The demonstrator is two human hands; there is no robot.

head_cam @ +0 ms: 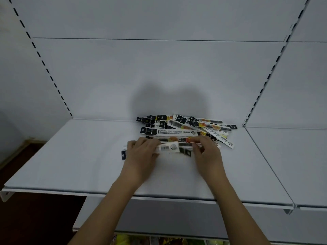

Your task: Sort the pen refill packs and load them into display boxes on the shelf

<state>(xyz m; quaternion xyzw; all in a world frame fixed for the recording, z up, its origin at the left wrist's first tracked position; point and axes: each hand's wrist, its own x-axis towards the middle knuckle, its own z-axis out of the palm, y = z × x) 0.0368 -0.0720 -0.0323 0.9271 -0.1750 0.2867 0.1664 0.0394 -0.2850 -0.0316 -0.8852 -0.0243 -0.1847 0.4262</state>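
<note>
A loose pile of long, narrow pen refill packs (187, 127), black, white and yellow, lies on the white shelf (70, 156) near its back wall. At the pile's front edge, both hands hold a small bundle of packs (172, 147) lying crosswise. My left hand (141, 154) grips the bundle's left end with curled fingers. My right hand (207, 152) pinches its right end. One pack's black tab (123, 155) sticks out to the left of my left hand. No display box is in view.
The shelf's back panel (159, 76) rises behind the pile, with slotted uprights (44, 66) at left and right. A second shelf section (292, 165) adjoins on the right. Coloured goods (159, 240) show on a lower shelf below the front edge.
</note>
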